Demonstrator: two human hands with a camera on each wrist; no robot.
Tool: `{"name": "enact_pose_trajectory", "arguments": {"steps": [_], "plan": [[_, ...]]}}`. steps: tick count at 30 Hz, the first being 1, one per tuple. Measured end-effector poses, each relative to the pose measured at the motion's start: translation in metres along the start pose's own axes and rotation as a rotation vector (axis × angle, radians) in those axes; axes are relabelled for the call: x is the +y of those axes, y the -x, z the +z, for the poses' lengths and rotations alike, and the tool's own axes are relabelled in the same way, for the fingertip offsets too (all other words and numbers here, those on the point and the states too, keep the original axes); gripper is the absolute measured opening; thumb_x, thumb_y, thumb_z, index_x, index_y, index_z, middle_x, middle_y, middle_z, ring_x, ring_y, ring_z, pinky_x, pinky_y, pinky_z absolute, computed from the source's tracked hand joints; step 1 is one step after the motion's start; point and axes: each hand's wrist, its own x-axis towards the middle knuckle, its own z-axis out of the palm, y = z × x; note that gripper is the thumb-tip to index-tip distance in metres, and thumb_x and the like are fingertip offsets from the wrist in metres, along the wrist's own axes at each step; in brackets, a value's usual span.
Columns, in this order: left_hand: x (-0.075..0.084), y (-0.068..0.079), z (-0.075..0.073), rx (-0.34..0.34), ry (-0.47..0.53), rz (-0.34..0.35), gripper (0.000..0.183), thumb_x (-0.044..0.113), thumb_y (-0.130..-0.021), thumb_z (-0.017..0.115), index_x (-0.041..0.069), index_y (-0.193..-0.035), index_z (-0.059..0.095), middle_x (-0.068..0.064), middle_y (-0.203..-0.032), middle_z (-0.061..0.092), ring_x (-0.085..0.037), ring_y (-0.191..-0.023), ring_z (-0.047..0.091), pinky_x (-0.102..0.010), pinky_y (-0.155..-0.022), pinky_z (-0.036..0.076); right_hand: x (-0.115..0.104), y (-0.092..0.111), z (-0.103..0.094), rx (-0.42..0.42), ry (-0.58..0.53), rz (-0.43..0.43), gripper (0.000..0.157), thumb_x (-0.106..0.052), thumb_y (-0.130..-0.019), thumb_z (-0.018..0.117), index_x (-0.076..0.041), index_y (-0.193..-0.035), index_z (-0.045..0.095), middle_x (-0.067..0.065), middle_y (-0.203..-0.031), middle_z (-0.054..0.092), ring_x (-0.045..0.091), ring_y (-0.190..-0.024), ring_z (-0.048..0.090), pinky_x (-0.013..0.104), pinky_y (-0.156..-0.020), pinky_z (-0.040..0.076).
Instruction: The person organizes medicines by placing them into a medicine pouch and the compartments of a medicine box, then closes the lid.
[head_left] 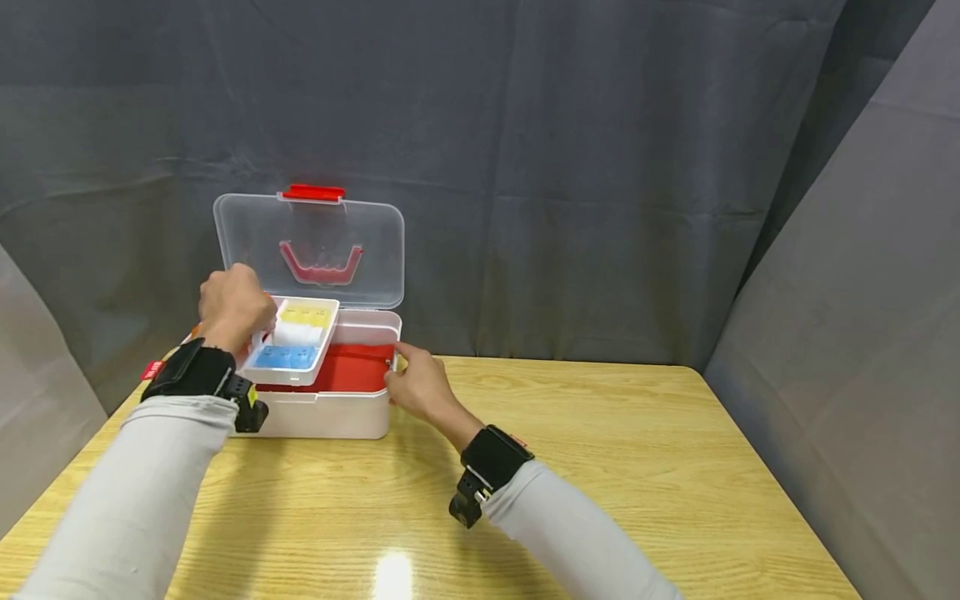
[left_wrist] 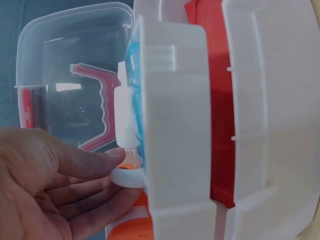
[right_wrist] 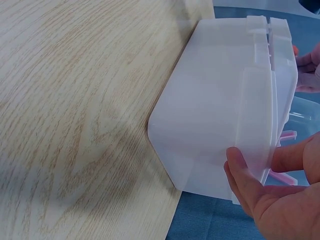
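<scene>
A white plastic box (head_left: 330, 415) stands with its clear lid (head_left: 378, 250) raised at the back. My left hand (head_left: 234, 307) pinches the white loop handle (left_wrist: 127, 177) of a shallow inner tray (left_wrist: 177, 120) between thumb and fingers. The tray sits raised and tilted over the left part of the box; yellow and blue packets (head_left: 285, 357) lie in it. My right hand (head_left: 423, 385) grips the box's right rim, thumb inside and fingers along the outer wall (right_wrist: 210, 100). Red fabric (head_left: 360, 368) shows inside the box, partly hidden by the tray.
The lid bears a red latch (head_left: 313, 192) and a red handle (head_left: 322, 273). An orange and white item (left_wrist: 132, 230) shows below the tray handle. The wooden table (head_left: 600, 467) ends at a grey curtain (head_left: 600, 208) behind, with grey panels at both sides.
</scene>
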Motion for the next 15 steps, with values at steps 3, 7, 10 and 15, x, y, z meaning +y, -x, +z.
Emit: {"name": "enact_pose_trajectory", "arguments": {"steps": [3,7,10,15], "plan": [[0.001,-0.0001,-0.0012,-0.004,0.02,-0.001,0.034,0.008,-0.082,0.065,-0.016,-0.105,0.064,-0.034,-0.103,0.062,-0.047,-0.091,0.055,-0.048,-0.073,0.051,-0.0001,-0.0001,0.0008,0.004,0.009,-0.002,0.057,-0.007,-0.094,0.057,-0.007,-0.151,0.048,0.003,-0.061,0.062,0.01,-0.053,0.062,0.017,-0.049,0.044],[0.0016,0.0005,-0.0023,-0.015,0.009,-0.003,0.036,0.009,-0.083,0.065,-0.017,-0.108,0.063,-0.034,-0.103,0.061,-0.047,-0.091,0.054,-0.049,-0.075,0.051,-0.0009,0.0001,0.0022,0.004,0.012,-0.008,0.056,-0.006,-0.094,0.057,-0.007,-0.15,0.048,0.001,-0.059,0.058,0.009,-0.052,0.06,0.018,-0.049,0.045],[0.0015,0.0011,-0.0023,-0.028,0.009,-0.015,0.036,0.008,-0.083,0.065,-0.017,-0.109,0.063,-0.034,-0.104,0.061,-0.047,-0.092,0.055,-0.047,-0.073,0.052,-0.0008,-0.0002,0.0034,-0.003,0.012,-0.003,0.057,-0.006,-0.095,0.056,-0.007,-0.151,0.048,0.0,-0.059,0.056,0.01,-0.051,0.059,0.018,-0.049,0.045],[0.0014,0.0028,-0.0019,-0.037,0.028,-0.031,0.034,0.008,-0.084,0.065,-0.016,-0.108,0.065,-0.033,-0.104,0.062,-0.047,-0.089,0.058,-0.037,-0.062,0.052,-0.0006,-0.0009,0.0036,-0.004,0.03,0.007,0.057,-0.006,-0.095,0.055,-0.007,-0.151,0.047,0.0,-0.06,0.057,0.009,-0.052,0.058,0.018,-0.048,0.043]]}}
